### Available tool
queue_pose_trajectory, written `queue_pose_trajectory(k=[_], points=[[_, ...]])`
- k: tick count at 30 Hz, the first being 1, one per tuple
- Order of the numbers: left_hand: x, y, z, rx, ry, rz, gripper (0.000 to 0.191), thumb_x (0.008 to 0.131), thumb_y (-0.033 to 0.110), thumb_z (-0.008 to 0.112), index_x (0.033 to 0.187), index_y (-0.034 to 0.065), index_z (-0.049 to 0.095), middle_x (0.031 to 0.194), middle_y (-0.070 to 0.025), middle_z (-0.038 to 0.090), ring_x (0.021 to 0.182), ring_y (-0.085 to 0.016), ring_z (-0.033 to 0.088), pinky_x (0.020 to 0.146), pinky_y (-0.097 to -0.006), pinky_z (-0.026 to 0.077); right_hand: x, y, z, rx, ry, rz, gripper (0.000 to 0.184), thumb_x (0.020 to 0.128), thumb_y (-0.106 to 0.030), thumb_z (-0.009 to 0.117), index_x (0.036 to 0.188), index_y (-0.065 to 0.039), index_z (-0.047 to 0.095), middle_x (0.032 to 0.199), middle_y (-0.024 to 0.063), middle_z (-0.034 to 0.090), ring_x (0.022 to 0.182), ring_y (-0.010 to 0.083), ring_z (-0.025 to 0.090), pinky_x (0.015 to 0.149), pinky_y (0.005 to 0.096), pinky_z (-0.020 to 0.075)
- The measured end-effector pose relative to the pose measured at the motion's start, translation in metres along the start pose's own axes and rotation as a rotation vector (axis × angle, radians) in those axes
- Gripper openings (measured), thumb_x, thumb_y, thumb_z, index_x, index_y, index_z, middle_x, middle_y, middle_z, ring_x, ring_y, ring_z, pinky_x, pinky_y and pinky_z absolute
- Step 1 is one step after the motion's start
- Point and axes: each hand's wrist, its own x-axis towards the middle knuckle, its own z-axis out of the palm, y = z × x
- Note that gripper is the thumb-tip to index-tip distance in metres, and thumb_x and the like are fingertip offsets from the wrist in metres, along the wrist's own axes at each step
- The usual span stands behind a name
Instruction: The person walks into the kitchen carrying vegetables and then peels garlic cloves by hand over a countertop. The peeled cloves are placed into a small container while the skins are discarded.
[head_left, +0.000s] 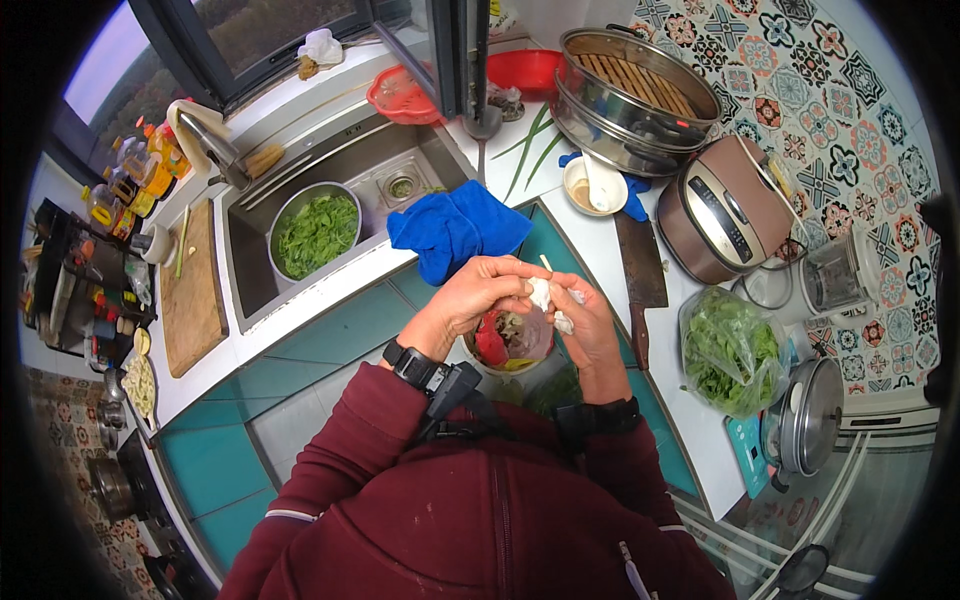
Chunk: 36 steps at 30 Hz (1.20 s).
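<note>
My left hand (484, 294) and my right hand (589, 322) meet in front of my chest, their fingertips on a small white piece (539, 294) that looks like garlic. A thin pale stalk rises from it. Another whitish piece (563, 322) sits within the fingers of my right hand. Below both hands is an open bin (517, 367) with red and pale scraps inside. A blue cloth (457, 225) hangs over the counter edge just beyond my left hand.
At left, the sink (247, 247) holds a pot of leafy greens (319, 236), beside a wooden cutting board (191, 300). At right lie a cleaver (641, 262), a bowl with a spoon (581, 191), a rice cooker (724, 210), bagged greens (731, 352) and a steamer (637, 97).
</note>
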Motion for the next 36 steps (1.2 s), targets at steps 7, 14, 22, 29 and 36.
queue_pose_trajectory(k=[7, 14, 22, 29, 36], points=[[0.005, -0.009, 0.002, -0.015, 0.067, 0.043, 0.022, 0.09, 0.006, 0.055, 0.108, -0.0022, 0.064, 0.091, -0.0089, 0.067, 0.074, -0.012, 0.065, 0.068, -0.0217, 0.055, 0.001, 0.006, -0.002, 0.249, -0.001, 0.087, 0.023, 0.096, -0.015, 0.054, 0.114, -0.001, 0.057, 0.092, 0.0058, 0.061, 0.073, 0.0096, 0.057, 0.062, 0.0207, 0.0484], [0.001, -0.012, 0.013, 0.318, 0.099, 0.254, 0.024, 0.083, 0.005, 0.066, 0.107, 0.0, 0.062, 0.096, -0.0049, 0.063, 0.083, -0.009, 0.061, 0.073, -0.0231, 0.051, 0.004, 0.007, 0.002, 0.189, 0.087, 0.021, 0.024, 0.096, -0.016, 0.054, 0.116, -0.003, 0.057, 0.099, 0.0064, 0.063, 0.078, 0.0094, 0.06, 0.063, 0.0202, 0.05], [-0.011, 0.003, 0.024, 0.911, 0.208, 0.423, 0.027, 0.074, 0.005, 0.068, 0.1, 0.0002, 0.063, 0.088, -0.0069, 0.06, 0.074, -0.012, 0.062, 0.066, -0.0243, 0.05, 0.001, 0.004, 0.007, -0.053, 0.098, -0.043, 0.024, 0.093, -0.015, 0.059, 0.11, 0.001, 0.059, 0.094, 0.006, 0.064, 0.074, 0.0074, 0.059, 0.062, 0.0207, 0.0495], [-0.011, 0.006, 0.015, 0.763, 0.135, 0.378, 0.021, 0.076, 0.001, 0.062, 0.097, -0.0006, 0.066, 0.079, -0.0024, 0.062, 0.07, -0.008, 0.06, 0.064, -0.0229, 0.049, -0.005, -0.004, 0.002, -0.001, 0.029, 0.022, 0.025, 0.094, -0.014, 0.057, 0.112, 0.002, 0.058, 0.09, 0.0069, 0.064, 0.07, 0.0085, 0.06, 0.062, 0.0211, 0.0508], [-0.004, -0.004, 0.008, 0.177, 0.141, 0.134, 0.014, 0.087, 0.002, 0.059, 0.099, -0.0023, 0.064, 0.086, -0.0037, 0.064, 0.076, -0.006, 0.06, 0.068, -0.0199, 0.049, -0.006, -0.008, 0.007, 0.038, 0.008, 0.061, 0.028, 0.096, -0.019, 0.052, 0.115, 0.002, 0.054, 0.095, 0.0075, 0.061, 0.074, 0.0102, 0.059, 0.064, 0.023, 0.0493]])
